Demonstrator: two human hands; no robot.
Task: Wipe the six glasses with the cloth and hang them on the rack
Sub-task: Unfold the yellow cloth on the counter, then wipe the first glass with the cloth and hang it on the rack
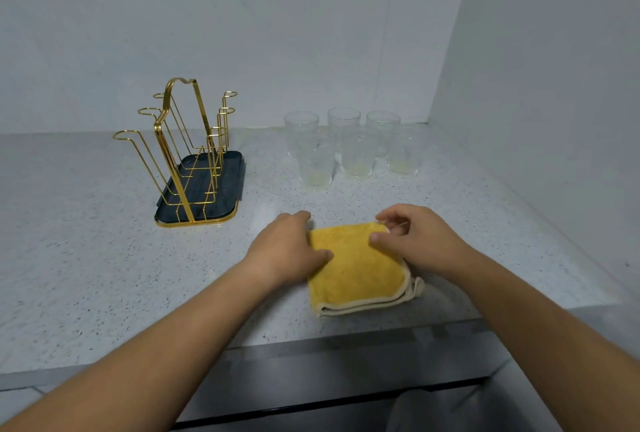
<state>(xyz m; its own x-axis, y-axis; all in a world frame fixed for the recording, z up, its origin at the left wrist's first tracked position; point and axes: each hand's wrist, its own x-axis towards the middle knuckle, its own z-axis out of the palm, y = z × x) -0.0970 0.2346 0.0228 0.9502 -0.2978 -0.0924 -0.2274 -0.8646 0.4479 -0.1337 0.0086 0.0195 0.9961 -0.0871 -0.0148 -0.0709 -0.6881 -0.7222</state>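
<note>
Resting on the speckled counter [104, 258]: one folded yellow cloth [356, 269], left hand [289, 248] pressed flat on its left edge, fingers together; right hand [414, 239] pinching the far right corner. Six glasses [349, 146] stood upright behind, apparently in two rows. Gold wire rack [183, 147] on dark tray [227, 189], left, unoccupied.

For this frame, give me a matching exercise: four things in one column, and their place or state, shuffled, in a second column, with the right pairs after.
Things:
1. cloth
2. rack
3. glasses
4. left hand

Places or states:
A. empty, standing on a dark tray at the left
B. grouped upright near the back wall
C. folded, lying on the counter near the front edge
D. resting on the cloth's left edge

Pairs: 1-C, 2-A, 3-B, 4-D
</note>
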